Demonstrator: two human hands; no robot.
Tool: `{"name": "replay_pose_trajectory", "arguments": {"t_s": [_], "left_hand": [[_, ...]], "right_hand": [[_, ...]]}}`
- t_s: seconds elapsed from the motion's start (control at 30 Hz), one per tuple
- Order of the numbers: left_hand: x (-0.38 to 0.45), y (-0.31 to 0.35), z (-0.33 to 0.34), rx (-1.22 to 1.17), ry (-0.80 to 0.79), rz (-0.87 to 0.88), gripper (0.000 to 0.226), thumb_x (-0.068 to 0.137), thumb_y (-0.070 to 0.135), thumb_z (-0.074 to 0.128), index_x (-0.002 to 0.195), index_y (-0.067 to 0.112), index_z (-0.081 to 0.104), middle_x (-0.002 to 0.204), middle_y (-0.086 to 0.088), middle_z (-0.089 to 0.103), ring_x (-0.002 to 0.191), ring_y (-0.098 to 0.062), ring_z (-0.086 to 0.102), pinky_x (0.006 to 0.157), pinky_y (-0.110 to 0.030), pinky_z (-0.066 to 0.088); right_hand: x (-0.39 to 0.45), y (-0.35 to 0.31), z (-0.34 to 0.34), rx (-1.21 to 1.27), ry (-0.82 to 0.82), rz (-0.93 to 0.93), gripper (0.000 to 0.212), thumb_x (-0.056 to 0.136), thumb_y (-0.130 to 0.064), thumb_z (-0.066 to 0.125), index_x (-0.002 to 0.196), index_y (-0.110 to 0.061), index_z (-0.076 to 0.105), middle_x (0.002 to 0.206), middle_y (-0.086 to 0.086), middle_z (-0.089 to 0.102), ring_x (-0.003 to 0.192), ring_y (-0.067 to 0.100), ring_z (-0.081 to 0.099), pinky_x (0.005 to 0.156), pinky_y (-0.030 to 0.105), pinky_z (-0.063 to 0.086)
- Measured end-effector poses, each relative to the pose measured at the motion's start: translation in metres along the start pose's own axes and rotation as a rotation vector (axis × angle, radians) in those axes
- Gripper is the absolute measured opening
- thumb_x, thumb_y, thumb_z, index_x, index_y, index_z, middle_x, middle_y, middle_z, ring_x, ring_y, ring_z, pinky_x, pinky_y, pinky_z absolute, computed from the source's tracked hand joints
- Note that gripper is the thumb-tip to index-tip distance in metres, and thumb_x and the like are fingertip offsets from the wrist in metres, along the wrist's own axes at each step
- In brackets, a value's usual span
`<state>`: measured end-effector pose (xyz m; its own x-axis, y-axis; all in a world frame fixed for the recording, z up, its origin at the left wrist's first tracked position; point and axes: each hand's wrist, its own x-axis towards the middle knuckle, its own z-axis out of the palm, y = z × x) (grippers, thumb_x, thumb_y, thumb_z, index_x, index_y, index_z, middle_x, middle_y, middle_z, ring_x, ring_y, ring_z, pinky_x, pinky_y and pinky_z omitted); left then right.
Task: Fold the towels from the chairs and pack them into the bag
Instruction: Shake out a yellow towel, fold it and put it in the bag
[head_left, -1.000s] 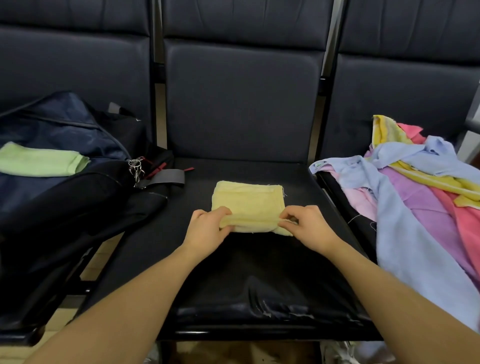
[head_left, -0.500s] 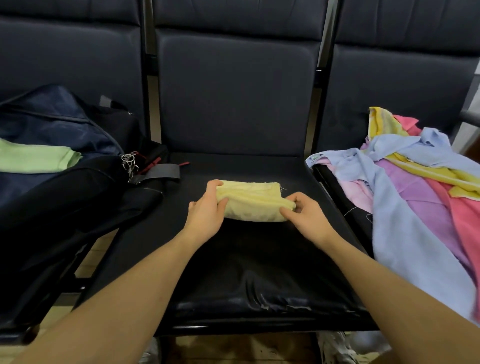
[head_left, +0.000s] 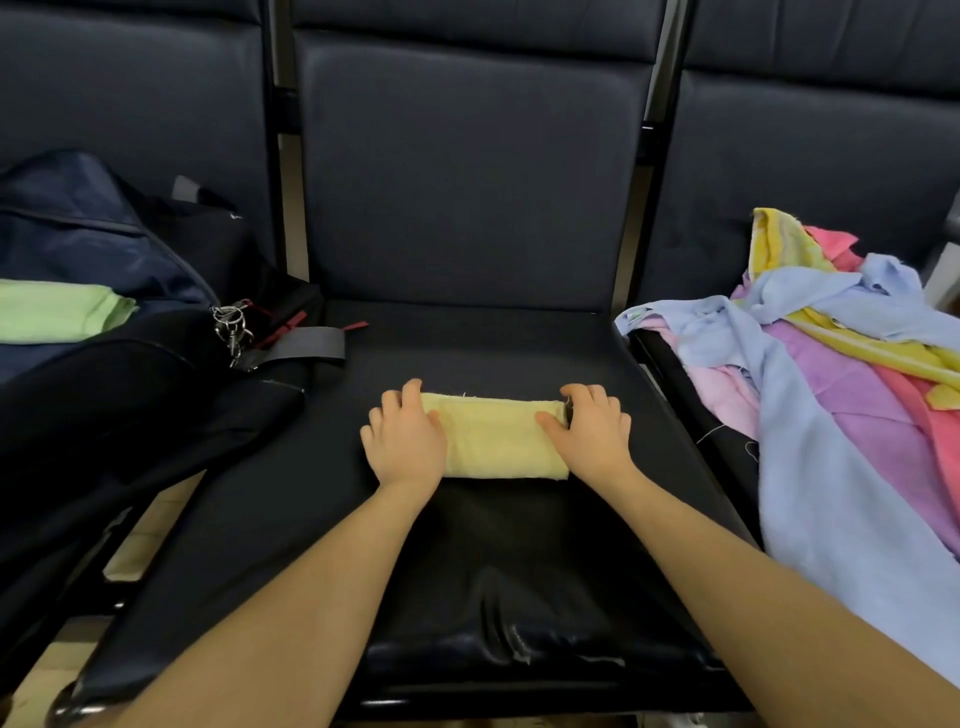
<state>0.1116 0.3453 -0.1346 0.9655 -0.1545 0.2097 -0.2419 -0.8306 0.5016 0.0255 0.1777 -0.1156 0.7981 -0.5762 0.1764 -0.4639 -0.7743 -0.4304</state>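
- The yellow towel (head_left: 498, 439) is lying folded into a narrow strip on the middle chair seat (head_left: 467, 545), near its centre, with the long edges running left to right.
- The left hand (head_left: 408, 439) is pressing flat on the towel's left end, fingers spread and curling over the far edge; it is resting on the cloth rather than pinching it.
- The right hand (head_left: 592, 434) is doing the same on the right end, palm down with the thumb lying on the top surface, so neither hand is clenching anything.
- The dark bag (head_left: 104, 374) is sitting open on the left chair, with a folded green towel (head_left: 57, 314) already lying inside it.
- A heap of unfolded towels (head_left: 831, 374) in blue, pink, purple and yellow is waiting on the right chair, so the task looks to be at an early stage.
- The fold is likely to spring open if the hands lift off without gripping both layers, since the cloth looks thick and soft.
- Carrying the strip by one end alone could let it droop and unfold on the way to the bag.
- The bag's metal clips (head_left: 231, 325) and strap (head_left: 306, 345) are lying at its near right side and could snag the towel if it is swept low across them.
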Motion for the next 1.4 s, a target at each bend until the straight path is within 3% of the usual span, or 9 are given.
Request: {"name": "replay_pose_trajectory", "arguments": {"t_s": [0.17,0.33,0.5,0.57,0.7,0.8,1.03,1.2,1.4], "left_hand": [[0.005,-0.008,0.007,0.158,-0.038,0.083,0.043,0.102,0.026,0.032,0.145,0.025,0.035,0.137,0.000,0.051,0.124,-0.022,0.042,0.099,-0.035,0.028],[0.006,-0.010,0.007,0.192,-0.057,0.158,0.040,0.101,0.039,0.033,0.139,0.026,0.039,0.125,-0.002,0.055,0.115,-0.023,0.047,0.097,-0.035,0.027],[0.004,-0.007,0.003,0.191,-0.037,0.196,0.029,0.101,0.028,0.038,0.129,0.022,0.044,0.112,-0.002,0.054,0.097,-0.020,0.055,0.090,-0.034,0.029],[0.000,-0.008,0.000,0.176,0.018,0.228,0.025,0.098,0.024,0.048,0.122,0.019,0.050,0.103,-0.003,0.055,0.081,-0.019,0.057,0.084,-0.035,0.033],[-0.001,-0.011,-0.017,0.206,0.311,0.394,0.027,0.070,0.017,0.083,0.089,0.012,0.065,0.068,-0.005,0.056,0.047,-0.019,0.049,0.056,-0.033,0.040],[0.000,-0.013,-0.044,0.224,0.438,0.442,0.027,0.071,0.020,0.082,0.091,0.009,0.067,0.069,-0.007,0.058,0.049,-0.021,0.052,0.055,-0.034,0.041],[0.010,-0.031,-0.122,0.339,0.616,0.463,0.019,0.080,0.023,0.073,0.090,0.008,0.065,0.070,-0.007,0.057,0.056,-0.025,0.055,0.056,-0.036,0.042],[0.034,-0.056,-0.178,0.406,0.671,0.418,0.015,0.083,0.020,0.071,0.089,0.009,0.064,0.071,-0.009,0.058,0.060,-0.029,0.056,0.059,-0.037,0.043],[0.088,-0.115,-0.230,0.546,0.718,0.322,0.023,0.065,0.009,0.081,0.080,0.011,0.062,0.064,-0.007,0.053,0.053,-0.027,0.051,0.053,-0.032,0.036]], "right_hand": [[-0.002,0.005,0.007,-0.040,-0.110,-0.091,0.049,0.097,-0.042,0.044,0.142,-0.023,0.038,0.138,-0.003,0.049,0.132,0.015,0.037,0.109,0.036,0.010],[-0.002,-0.005,0.011,-0.126,-0.130,-0.044,0.048,0.097,-0.041,0.045,0.141,-0.022,0.037,0.138,0.002,0.045,0.130,0.022,0.037,0.110,0.037,0.014],[-0.010,-0.013,0.011,0.006,-0.171,-0.036,0.034,0.098,-0.029,0.047,0.130,-0.019,0.041,0.129,0.003,0.044,0.123,0.022,0.043,0.109,0.036,0.018],[-0.017,-0.015,0.007,0.110,-0.166,-0.043,0.029,0.099,-0.024,0.047,0.127,-0.019,0.043,0.126,0.001,0.044,0.117,0.020,0.045,0.106,0.034,0.022],[-0.029,-0.023,-0.009,0.237,-0.039,-0.133,0.027,0.098,-0.020,0.048,0.125,-0.020,0.046,0.118,-0.002,0.044,0.105,0.014,0.044,0.090,0.026,0.021],[-0.036,-0.036,-0.023,0.263,0.039,-0.239,0.025,0.098,-0.024,0.049,0.123,-0.024,0.049,0.112,-0.009,0.043,0.096,0.009,0.041,0.083,0.021,0.019],[-0.049,-0.098,-0.048,0.398,0.168,-0.390,0.025,0.097,-0.027,0.052,0.122,-0.027,0.055,0.110,-0.011,0.045,0.092,-0.006,0.041,0.092,0.026,0.029],[-0.042,-0.167,-0.060,0.454,0.219,-0.463,0.025,0.094,-0.025,0.057,0.120,-0.023,0.058,0.107,-0.010,0.048,0.097,0.007,0.049,0.098,0.042,0.040],[-0.016,-0.259,-0.053,0.448,0.160,-0.605,0.025,0.092,-0.026,0.060,0.116,-0.019,0.060,0.102,-0.007,0.053,0.093,0.009,0.051,0.093,0.036,0.042]]}}
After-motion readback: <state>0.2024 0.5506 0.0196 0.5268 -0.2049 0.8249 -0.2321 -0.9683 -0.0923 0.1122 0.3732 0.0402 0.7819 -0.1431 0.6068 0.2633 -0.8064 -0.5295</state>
